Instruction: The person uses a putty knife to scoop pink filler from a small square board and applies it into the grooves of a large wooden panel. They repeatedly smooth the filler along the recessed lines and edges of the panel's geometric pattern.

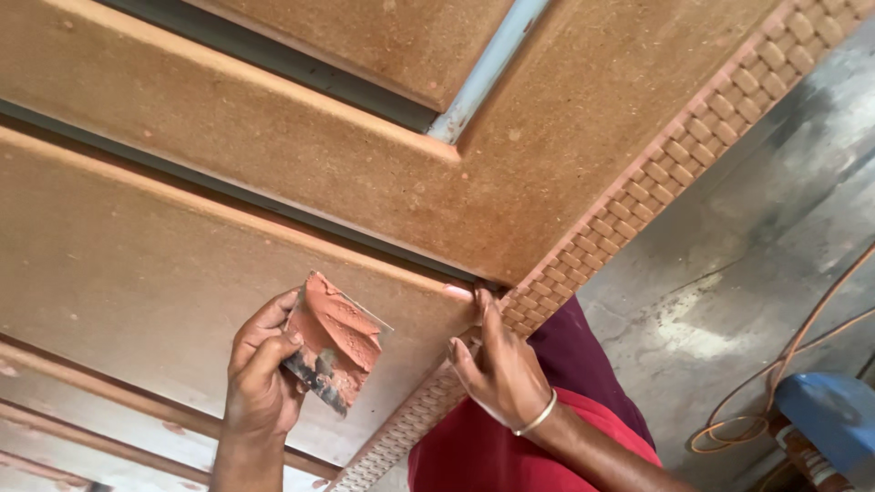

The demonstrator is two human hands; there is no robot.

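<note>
Putty-smeared scraper [335, 342] gripped in raised left hand [260, 369].

A grey concrete floor [729, 273] runs along the right side, worn and stained with pale patches. On it an orange cable [784, 364] lies in loose loops, curving toward the lower right corner. Just beside the loops a blue object [825, 405] stands at the frame's edge, partly cut off.

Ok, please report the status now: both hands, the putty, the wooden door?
Left hand holds square metal plate loaded with reddish-brown putty. Right hand fingers press groove of brown panelled wooden door. Nothing blocking.
</note>
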